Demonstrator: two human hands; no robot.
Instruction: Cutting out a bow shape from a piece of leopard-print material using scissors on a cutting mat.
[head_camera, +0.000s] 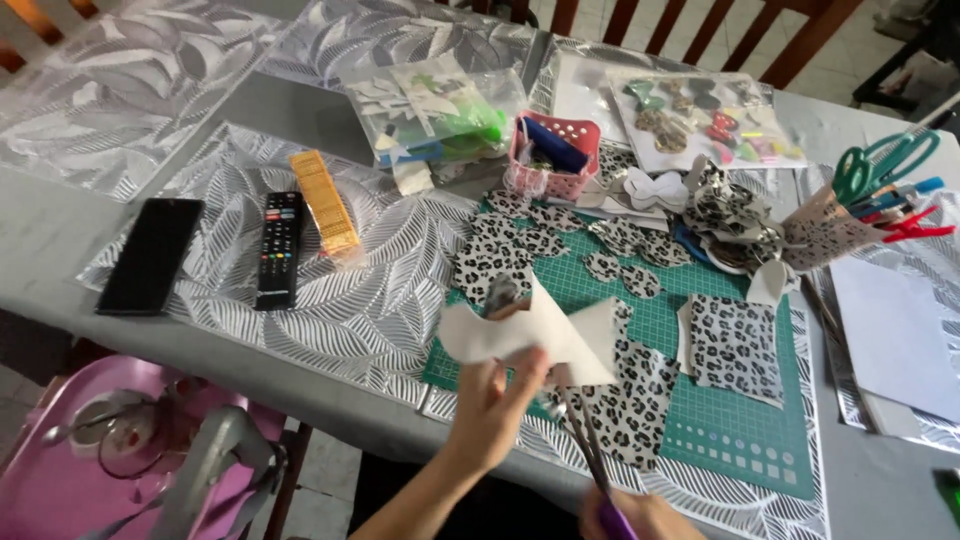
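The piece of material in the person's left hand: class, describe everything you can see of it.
The piece of material is a thin, flexible sheet, plain off-white on the side facing the camera, with a leopard-print face showing where its top edge curls over. It is held up above the green cutting mat, pinched from below by the fingers of the left hand. The scissors in the right hand meet its lower edge.

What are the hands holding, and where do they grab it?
The left hand pinches a white sheet piece at its bottom edge. The right hand grips scissors by their purple handles.
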